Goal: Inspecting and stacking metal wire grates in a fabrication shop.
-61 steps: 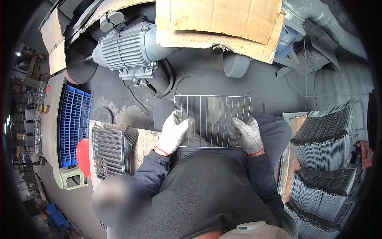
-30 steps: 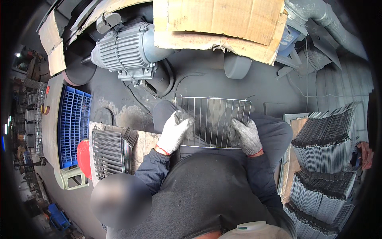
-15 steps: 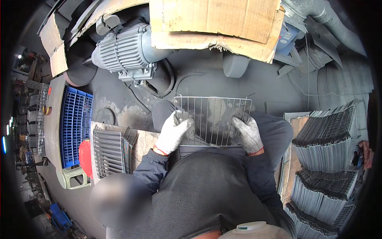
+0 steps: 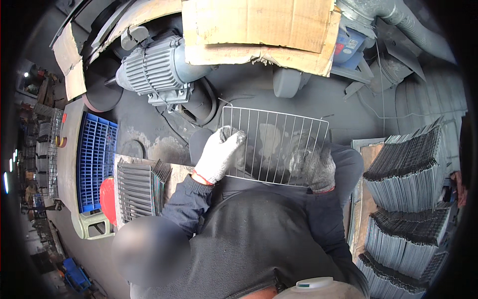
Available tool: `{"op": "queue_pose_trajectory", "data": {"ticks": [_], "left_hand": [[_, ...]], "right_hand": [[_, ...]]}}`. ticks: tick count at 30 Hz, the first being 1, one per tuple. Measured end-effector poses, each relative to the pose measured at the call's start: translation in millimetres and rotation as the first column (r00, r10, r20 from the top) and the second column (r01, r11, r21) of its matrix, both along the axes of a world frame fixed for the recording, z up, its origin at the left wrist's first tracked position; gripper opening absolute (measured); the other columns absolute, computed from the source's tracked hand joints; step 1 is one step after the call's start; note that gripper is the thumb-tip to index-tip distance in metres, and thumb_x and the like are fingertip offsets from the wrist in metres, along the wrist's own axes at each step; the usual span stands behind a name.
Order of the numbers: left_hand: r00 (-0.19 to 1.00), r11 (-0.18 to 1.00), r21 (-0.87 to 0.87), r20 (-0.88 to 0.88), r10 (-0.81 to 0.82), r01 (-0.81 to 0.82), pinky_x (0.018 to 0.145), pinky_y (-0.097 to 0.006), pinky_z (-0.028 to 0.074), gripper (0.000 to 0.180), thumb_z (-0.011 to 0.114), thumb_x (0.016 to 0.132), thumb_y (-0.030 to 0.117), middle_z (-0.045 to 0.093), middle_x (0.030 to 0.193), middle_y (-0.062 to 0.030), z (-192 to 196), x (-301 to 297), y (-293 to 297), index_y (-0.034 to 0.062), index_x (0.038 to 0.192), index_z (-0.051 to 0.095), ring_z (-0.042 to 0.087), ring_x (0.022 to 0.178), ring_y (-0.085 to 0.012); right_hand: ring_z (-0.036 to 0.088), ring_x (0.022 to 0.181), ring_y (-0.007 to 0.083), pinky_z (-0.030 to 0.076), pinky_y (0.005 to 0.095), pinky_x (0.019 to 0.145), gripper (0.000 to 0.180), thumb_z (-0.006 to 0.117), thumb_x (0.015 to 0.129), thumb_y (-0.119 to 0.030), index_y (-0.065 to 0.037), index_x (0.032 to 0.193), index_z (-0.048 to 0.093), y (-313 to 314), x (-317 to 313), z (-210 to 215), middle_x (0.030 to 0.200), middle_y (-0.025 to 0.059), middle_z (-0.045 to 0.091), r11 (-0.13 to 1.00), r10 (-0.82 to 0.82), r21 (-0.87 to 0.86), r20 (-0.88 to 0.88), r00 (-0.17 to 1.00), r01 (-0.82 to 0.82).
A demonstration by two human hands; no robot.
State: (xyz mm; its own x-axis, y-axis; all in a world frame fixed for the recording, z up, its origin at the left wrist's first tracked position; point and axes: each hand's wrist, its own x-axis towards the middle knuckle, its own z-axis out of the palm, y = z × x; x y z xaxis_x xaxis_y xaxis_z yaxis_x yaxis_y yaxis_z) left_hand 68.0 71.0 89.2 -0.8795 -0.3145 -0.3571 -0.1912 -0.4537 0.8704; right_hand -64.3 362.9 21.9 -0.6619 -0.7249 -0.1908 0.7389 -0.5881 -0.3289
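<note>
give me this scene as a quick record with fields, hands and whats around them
left hand: gloved, grips left edge of wire rack
right hand: gloved, grips rack's lower right edge
rack: flat rectangular grid, held over lap
left side: stack of wire racks, blue crate
right side: stacked racks
ahead: grey electric motor, cardboard

Wire rack (image 4: 274, 144) sits between motor (image 4: 154, 70) behind-left and rack stacks (image 4: 408, 169) right.
</note>
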Motion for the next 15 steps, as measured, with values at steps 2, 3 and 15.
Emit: {"op": "queue_pose_trajectory", "data": {"ticks": [2,3,15], "left_hand": [[1.000,1.000,-0.023,0.005,0.001,-0.001,0.059,-0.027,0.049,0.015,0.072,0.106,0.019,0.064,0.078,0.0009,2,-4,5,0.0066,0.100,0.066,0.058,0.065,-0.0090],[1.000,0.999,-0.043,0.012,0.007,-0.006,0.059,-0.027,0.049,0.015,0.073,0.105,0.019,0.064,0.078,0.0011,2,-7,8,0.0069,0.099,0.066,0.059,0.065,-0.0089],[1.000,0.718,-0.696,-0.025,-0.020,-0.003,0.060,-0.031,0.050,0.021,0.076,0.101,0.020,0.065,0.073,-0.0086,19,-13,16,0.0032,0.095,0.064,0.064,0.062,-0.0174]], "right_hand": [[0.073,0.104,0.0335,0.060,0.0527,0.093,0.046,0.051,0.116,-0.038,-0.003,0.143,0.061,3,0,3,0.123,0.0177,0.073,0.990,-0.116,0.091,0.146,0.982,0.103],[0.074,0.104,0.0309,0.061,0.0482,0.092,0.046,0.051,0.116,-0.039,-0.002,0.143,0.060,6,-5,-7,0.123,0.0159,0.073,0.995,-0.065,0.080,0.061,0.996,0.060],[0.064,0.121,0.0221,0.053,0.0404,0.107,0.055,0.078,0.097,-0.004,0.003,0.145,0.053,-31,2,33,0.134,0.0143,0.063,0.261,-0.169,0.323,-0.913,0.372,0.910]]}}
